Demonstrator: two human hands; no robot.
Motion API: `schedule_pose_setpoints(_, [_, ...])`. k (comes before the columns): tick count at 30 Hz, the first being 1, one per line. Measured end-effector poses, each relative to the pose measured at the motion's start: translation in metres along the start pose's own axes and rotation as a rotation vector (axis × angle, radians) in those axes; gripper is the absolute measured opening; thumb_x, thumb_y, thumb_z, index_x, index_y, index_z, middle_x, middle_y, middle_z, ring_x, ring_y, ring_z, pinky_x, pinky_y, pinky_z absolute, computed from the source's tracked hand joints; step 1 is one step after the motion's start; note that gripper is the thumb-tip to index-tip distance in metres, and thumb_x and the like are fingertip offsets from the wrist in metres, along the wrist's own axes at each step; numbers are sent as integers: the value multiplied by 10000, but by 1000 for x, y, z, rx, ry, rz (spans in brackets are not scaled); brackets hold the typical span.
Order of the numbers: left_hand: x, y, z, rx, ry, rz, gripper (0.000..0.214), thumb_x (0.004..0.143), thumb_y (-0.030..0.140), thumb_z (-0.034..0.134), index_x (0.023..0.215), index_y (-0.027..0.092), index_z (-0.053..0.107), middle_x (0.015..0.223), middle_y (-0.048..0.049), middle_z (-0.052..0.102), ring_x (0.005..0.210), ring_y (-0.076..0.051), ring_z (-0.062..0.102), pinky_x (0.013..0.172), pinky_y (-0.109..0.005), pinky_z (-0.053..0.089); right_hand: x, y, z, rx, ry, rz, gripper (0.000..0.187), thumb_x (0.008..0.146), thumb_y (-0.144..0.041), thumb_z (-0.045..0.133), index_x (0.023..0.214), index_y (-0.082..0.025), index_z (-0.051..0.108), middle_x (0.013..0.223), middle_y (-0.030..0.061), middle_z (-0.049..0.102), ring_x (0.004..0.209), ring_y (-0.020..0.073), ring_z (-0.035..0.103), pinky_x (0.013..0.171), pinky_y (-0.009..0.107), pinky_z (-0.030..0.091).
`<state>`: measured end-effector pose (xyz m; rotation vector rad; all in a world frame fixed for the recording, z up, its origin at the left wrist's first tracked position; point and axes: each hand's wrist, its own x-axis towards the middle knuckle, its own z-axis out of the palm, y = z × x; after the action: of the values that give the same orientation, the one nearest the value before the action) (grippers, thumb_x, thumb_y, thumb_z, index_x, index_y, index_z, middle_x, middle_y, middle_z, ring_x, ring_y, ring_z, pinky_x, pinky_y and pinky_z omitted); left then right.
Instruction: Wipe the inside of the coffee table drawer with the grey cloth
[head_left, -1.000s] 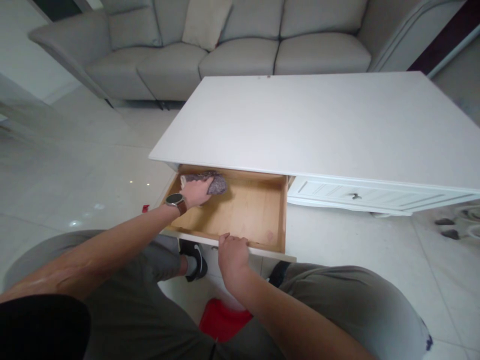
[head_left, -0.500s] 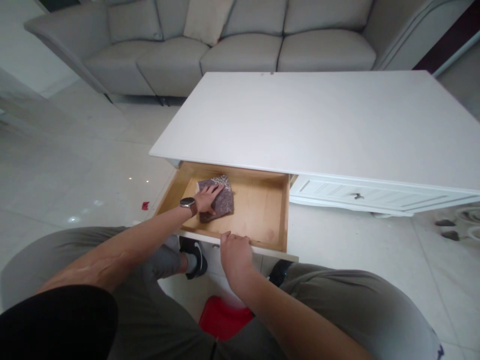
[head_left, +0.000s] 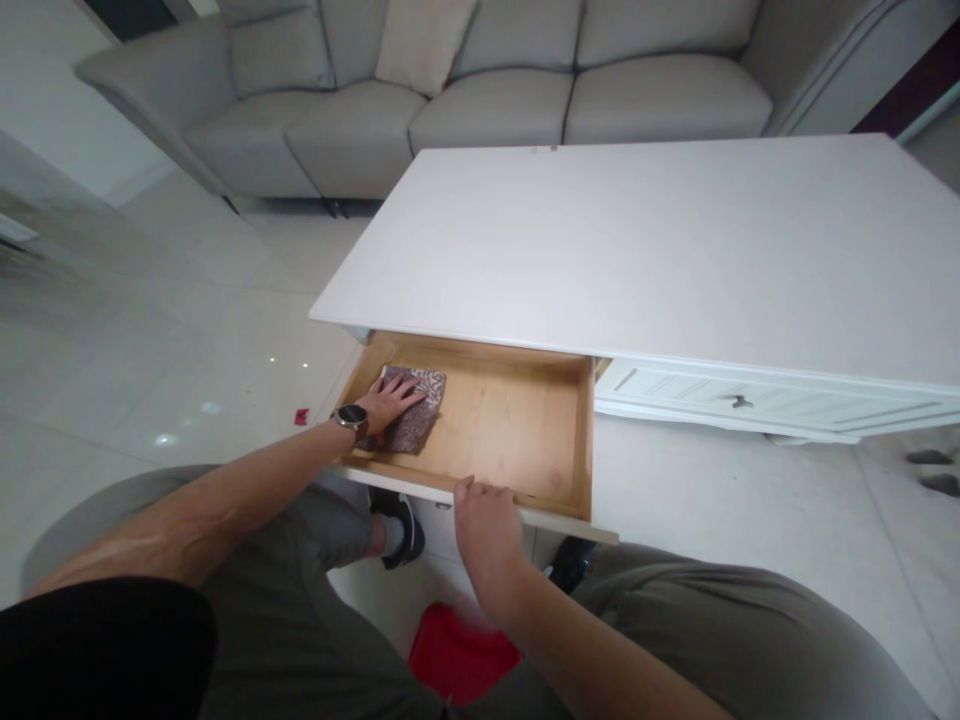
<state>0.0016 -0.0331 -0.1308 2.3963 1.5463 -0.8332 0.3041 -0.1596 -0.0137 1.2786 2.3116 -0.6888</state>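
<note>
A wooden drawer (head_left: 525, 430) stands pulled out of a low white table (head_left: 637, 240). Inside it, at the near left corner, lies a grey-purple cloth (head_left: 417, 415). My left hand (head_left: 386, 403), with a watch on its wrist, rests flat on the cloth with the fingers stretched out. My right hand (head_left: 484, 520) is closed over the drawer's white front edge near its middle. The rest of the drawer's bottom shows bare wood.
A second drawer (head_left: 742, 402) to the right is closed. A grey sofa (head_left: 450, 90) with a beige cushion stands behind the table. A red object (head_left: 461, 655) lies on the tiled floor between my knees. A small red scrap (head_left: 301, 416) lies left of the drawer.
My left hand has slid the cloth from the drawer's back left corner forward to its near left corner. My right hand has kept its hold on the drawer front.
</note>
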Motion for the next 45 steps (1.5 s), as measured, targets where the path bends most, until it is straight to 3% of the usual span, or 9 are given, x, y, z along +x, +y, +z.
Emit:
schedule_pose_setpoints(5, [-1, -16, 0, -53, -13, 98, 1499, 368, 231, 1017, 1650, 285, 241, 1749, -210, 171, 1581, -454, 182, 1255, -646, 190, 0, 0, 0, 22, 5, 5, 509, 1004, -56, 382, 1496, -56, 513, 1214, 311, 707, 1081, 348, 746, 858, 493, 579])
schedule_pose_setpoints(11, [4, -34, 1, -89, -117, 196, 1494, 393, 293, 1021, 1657, 325, 226, 1755, -205, 141, 1581, -446, 196, 1254, -607, 240, 2, 0, -1, 11, -27, -5, 505, 1009, -62, 379, 1493, -65, 525, 1217, 305, 708, 1073, 357, 744, 842, 483, 566])
schedule_pose_setpoints(16, [6, -35, 15, -94, -106, 177, 1449, 483, 348, 1009, 1668, 373, 177, 1773, -185, 78, 1612, -448, 70, 1254, -686, 136, 4, 1, -3, 0, -77, -16, 514, 997, -58, 377, 1487, -64, 530, 1216, 296, 714, 1071, 366, 740, 829, 479, 559])
schedule_pose_setpoints(23, [7, -37, 25, -171, -95, 248, 1413, 535, 383, 998, 1681, 349, 172, 1777, -186, 50, 1621, -441, -52, 1263, -699, 38, 6, 3, -6, 24, -100, -25, 497, 1002, -68, 391, 1468, -87, 560, 1216, 279, 722, 1067, 362, 742, 839, 487, 565])
schedule_pose_setpoints(30, [18, -6, 13, -245, -97, 313, 1417, 516, 420, 1006, 1677, 371, 195, 1778, -183, 45, 1613, -476, -53, 1237, -746, 12, 4, 0, 2, 6, -48, -1, 484, 997, -80, 399, 1450, -83, 571, 1173, 294, 721, 1038, 362, 742, 809, 471, 548])
schedule_pose_setpoints(41, [54, 66, -11, -306, -76, 357, 1511, 435, 477, 1018, 1681, 379, 168, 1782, -169, -12, 1589, -536, -71, 1191, -808, -19, 2, -5, -1, -71, -50, 30, 506, 994, -55, 351, 1448, -75, 574, 1227, 304, 710, 1033, 357, 748, 807, 462, 556])
schedule_pose_setpoints(45, [76, 103, -21, -352, -20, 402, 1522, 429, 472, 1011, 1684, 373, 155, 1783, -157, -62, 1573, -546, -145, 1182, -804, -64, 2, -5, -1, -75, -48, 27, 515, 980, -34, 346, 1439, -46, 578, 1207, 313, 712, 1036, 366, 752, 809, 457, 554])
